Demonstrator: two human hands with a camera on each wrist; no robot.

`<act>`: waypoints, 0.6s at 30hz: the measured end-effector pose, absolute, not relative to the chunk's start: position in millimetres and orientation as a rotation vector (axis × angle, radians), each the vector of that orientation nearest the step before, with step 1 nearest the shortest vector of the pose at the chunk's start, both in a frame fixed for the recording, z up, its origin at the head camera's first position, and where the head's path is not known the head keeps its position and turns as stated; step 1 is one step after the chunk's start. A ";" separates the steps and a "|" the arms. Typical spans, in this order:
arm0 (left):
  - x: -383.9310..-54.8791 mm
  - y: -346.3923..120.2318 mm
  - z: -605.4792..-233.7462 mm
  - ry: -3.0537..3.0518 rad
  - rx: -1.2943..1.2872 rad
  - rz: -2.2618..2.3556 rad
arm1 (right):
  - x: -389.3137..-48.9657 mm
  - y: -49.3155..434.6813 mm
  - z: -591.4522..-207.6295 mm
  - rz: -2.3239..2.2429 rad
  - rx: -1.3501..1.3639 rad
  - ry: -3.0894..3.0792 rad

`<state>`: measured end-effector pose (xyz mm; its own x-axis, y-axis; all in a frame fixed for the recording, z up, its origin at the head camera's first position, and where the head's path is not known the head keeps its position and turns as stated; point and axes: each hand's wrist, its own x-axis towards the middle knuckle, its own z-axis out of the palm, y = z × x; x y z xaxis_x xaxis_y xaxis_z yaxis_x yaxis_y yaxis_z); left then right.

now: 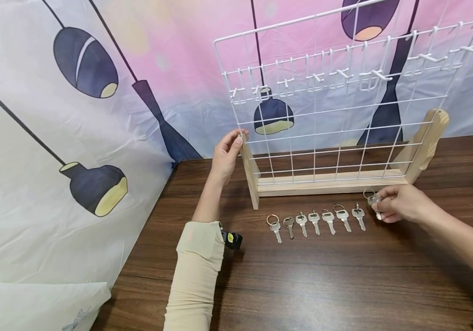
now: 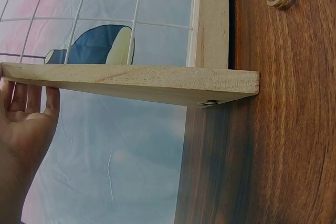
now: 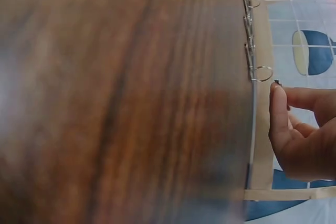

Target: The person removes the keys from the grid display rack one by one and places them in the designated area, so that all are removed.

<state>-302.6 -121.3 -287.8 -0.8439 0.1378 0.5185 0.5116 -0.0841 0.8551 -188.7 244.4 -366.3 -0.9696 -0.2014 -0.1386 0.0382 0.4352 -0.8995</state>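
My right hand (image 1: 403, 203) pinches a silver key (image 1: 373, 201) with a ring just above the table. In the right wrist view the thumb and index finger of the right hand (image 3: 302, 135) meet, and only a small dark bit shows at their tips. On the left, my left hand (image 1: 225, 156) grips the upper part of the wooden side post (image 1: 249, 174) of a white wire grid rack (image 1: 315, 142). The left wrist view shows the left hand's (image 2: 29, 129) fingers against the edge of that wooden side. Several keys (image 1: 315, 221) with rings lie in a row before the rack.
White hooks (image 1: 315, 78) of differing lengths line the upper grid. A wooden base bar (image 1: 331, 186) joins the two side posts on the brown table (image 1: 302, 285). Behind hangs a printed cloth (image 1: 170, 69), and a white cloth-like thing (image 1: 37, 303) lies at lower left.
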 end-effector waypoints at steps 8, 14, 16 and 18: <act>-302.8 -121.2 -288.0 -1.908 -0.707 -2.028 | -188.1 243.3 -375.3 -1.502 -0.102 2.395; -303.6 -121.1 -287.6 -1.904 -0.708 -2.028 | -187.5 243.1 -376.3 -1.424 -0.102 2.388; -303.8 -121.1 -287.8 -1.901 -0.708 -2.034 | -187.4 242.8 -375.5 -1.403 -0.105 2.394; -304.0 -121.1 -288.0 -1.901 -0.707 -2.036 | -187.4 243.1 -374.4 -1.384 -0.103 2.406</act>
